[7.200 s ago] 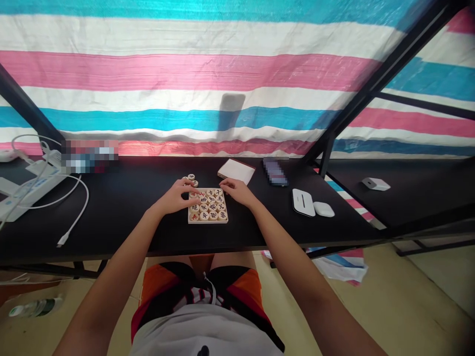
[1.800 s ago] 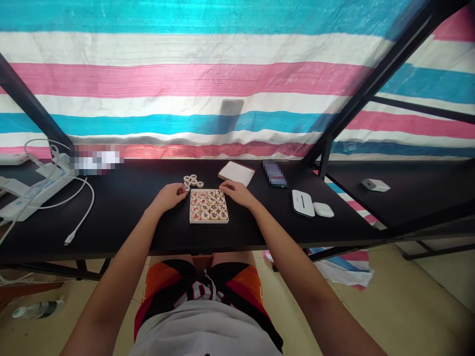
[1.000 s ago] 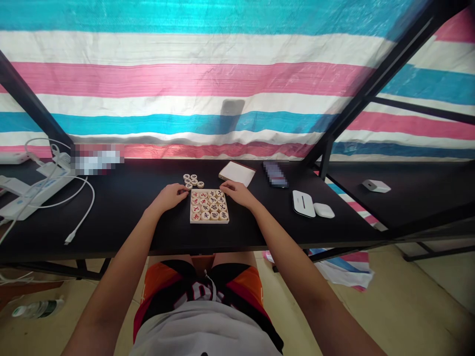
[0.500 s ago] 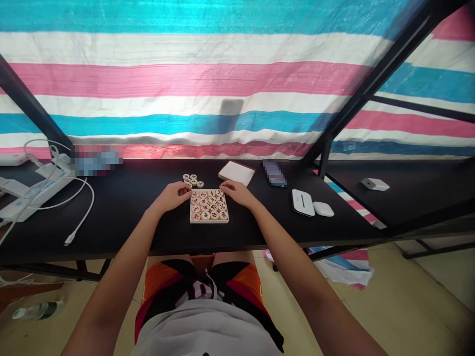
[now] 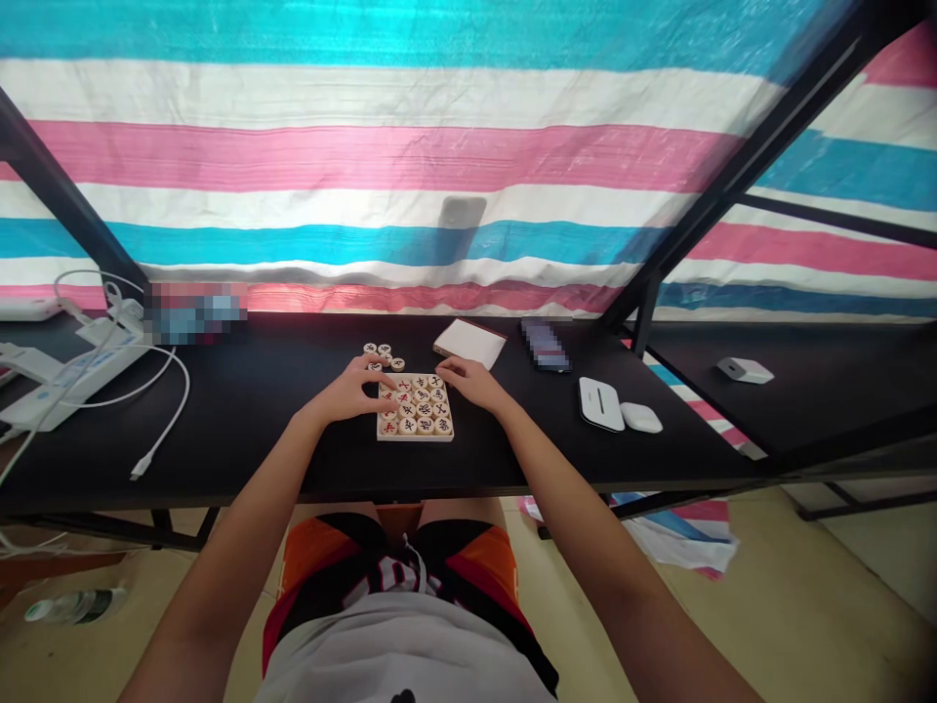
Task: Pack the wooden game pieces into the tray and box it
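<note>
A shallow pale box [image 5: 416,438] of round Chinese chess pieces [image 5: 423,410] lies in front of me on the black table. Red characters mark pieces in its left part, black ones the others. Over the box's left side is my left hand [image 5: 349,392], thumb and forefinger spread apart, covering some red pieces. I see nothing held in it. My right hand [image 5: 472,381] has its fingers bent together at the box's far right corner, seemingly gripping the edge; its fingertips are partly hidden. Several loose chess pieces [image 5: 385,350] lie just beyond my left hand.
Behind the box lies a white-faced box lid [image 5: 469,342], with a phone [image 5: 546,345] to its right. A white flat device [image 5: 601,404] and a white earbud case [image 5: 641,418] sit farther right. White cables and a power strip [image 5: 77,376] occupy the left.
My left hand has moved right, from the box's far left corner onto its left side, and its thumb and forefinger have spread. My right hand stays at the far right corner.
</note>
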`<act>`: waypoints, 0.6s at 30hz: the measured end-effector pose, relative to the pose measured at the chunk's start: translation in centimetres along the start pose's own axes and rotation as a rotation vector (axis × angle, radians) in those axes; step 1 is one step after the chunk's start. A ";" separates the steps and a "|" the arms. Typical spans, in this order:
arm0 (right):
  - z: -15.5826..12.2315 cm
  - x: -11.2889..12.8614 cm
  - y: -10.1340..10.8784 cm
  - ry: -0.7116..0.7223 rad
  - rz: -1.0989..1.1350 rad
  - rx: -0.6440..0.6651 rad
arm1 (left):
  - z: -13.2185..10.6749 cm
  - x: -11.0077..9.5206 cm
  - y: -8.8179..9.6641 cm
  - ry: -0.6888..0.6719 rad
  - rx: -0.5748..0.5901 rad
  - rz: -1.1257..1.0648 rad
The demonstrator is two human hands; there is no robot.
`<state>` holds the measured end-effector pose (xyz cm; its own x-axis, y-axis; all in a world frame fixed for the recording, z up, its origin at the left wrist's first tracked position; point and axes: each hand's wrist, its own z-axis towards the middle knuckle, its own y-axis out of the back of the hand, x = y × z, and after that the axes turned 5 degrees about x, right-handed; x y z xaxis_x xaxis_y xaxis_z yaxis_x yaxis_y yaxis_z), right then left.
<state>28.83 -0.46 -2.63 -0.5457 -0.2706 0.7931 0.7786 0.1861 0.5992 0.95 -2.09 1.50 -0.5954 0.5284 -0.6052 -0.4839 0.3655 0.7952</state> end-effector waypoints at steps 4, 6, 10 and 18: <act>0.1 0.0 0.0 -0.007 0.005 -0.001 | 0.1 0.1 -0.1 0.036 0.085 -0.014; 0.1 -0.1 -0.1 -0.006 0.008 -0.001 | 0.1 0.3 -0.2 0.037 0.088 -0.014; 0.1 -0.2 -0.1 0.000 -0.003 -0.008 | 0.3 0.5 -0.3 0.016 0.066 -0.019; 0.1 0.0 0.0 -0.003 0.000 -0.005 | 0.5 -0.1 -0.9 -0.044 -0.060 0.052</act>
<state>28.79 -0.35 -2.61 -0.5466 -0.2681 0.7933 0.7802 0.1811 0.5987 1.76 -2.07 0.91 -0.5927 0.5791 -0.5598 -0.4917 0.2905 0.8209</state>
